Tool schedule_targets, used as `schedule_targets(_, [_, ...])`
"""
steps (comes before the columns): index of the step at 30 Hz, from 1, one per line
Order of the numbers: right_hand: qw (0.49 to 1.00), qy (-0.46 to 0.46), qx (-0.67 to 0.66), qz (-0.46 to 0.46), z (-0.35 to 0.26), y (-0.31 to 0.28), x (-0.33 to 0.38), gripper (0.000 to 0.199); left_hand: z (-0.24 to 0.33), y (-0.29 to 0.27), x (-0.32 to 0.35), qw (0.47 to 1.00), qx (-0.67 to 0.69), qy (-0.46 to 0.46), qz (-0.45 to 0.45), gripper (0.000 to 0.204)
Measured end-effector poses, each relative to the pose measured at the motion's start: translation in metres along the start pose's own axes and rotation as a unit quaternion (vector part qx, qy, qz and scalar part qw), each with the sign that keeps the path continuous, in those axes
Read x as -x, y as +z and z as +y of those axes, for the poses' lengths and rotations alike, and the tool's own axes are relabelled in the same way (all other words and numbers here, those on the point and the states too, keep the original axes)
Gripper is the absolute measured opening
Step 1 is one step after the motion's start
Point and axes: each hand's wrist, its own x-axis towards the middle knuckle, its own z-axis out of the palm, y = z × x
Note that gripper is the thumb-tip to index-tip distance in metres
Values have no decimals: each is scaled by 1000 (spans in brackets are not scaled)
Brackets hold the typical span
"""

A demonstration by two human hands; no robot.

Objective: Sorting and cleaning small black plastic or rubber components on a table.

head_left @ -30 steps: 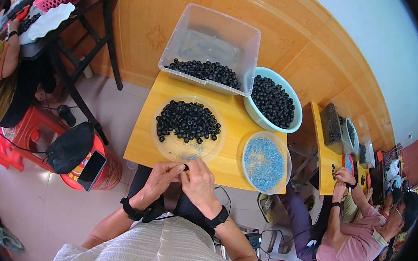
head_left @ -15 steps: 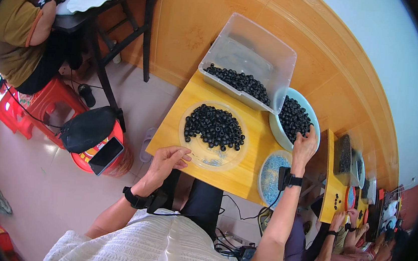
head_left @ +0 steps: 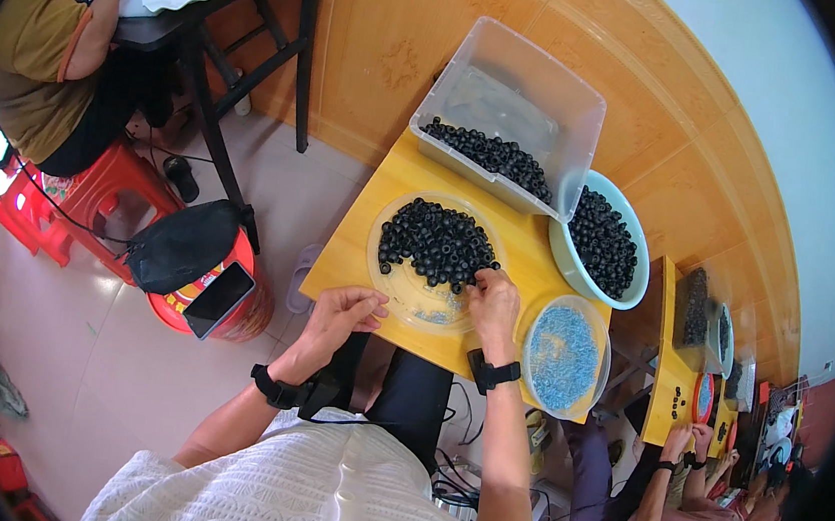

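Note:
A shallow clear round tray (head_left: 397,287) lies on the yellow board, with a heap of small black bead-like parts (head_left: 440,238) and a few pale blue bits in it. My right hand (head_left: 495,313) is at the tray's right edge, fingers closed round what looks like one black part; the fingertips partly hide it. My left hand (head_left: 343,322) is held at the tray's near-left edge, thumb and forefinger pressed together. Whatever they hold, if anything, is too small to make out. Both wrists wear black straps with small boxes.
Behind the tray stands a clear plastic bin (head_left: 513,99) of black parts. A pale blue bowl (head_left: 640,280) of them is to the right, near a round dish (head_left: 603,364) of tiny blue pieces. A phone (head_left: 218,299) rests on a red container at left. Other people sit on both sides.
My right hand has moved left and nearer, from the pale blue bowl to the right edge of the tray. My left hand has stayed nearly in place beside the tray. The view has shifted slightly.

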Motion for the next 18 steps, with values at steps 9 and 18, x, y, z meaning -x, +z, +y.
schedule_targets(9, [962, 120, -242, -39, -2, 3, 11, 20, -2, 1, 0, 1000, 16, 1, -6, 23])
schedule_targets(18, [646, 219, -709, -180, -51, -6, 49, 19, 3, 18, -4, 990, 48, 118, -63, 24])
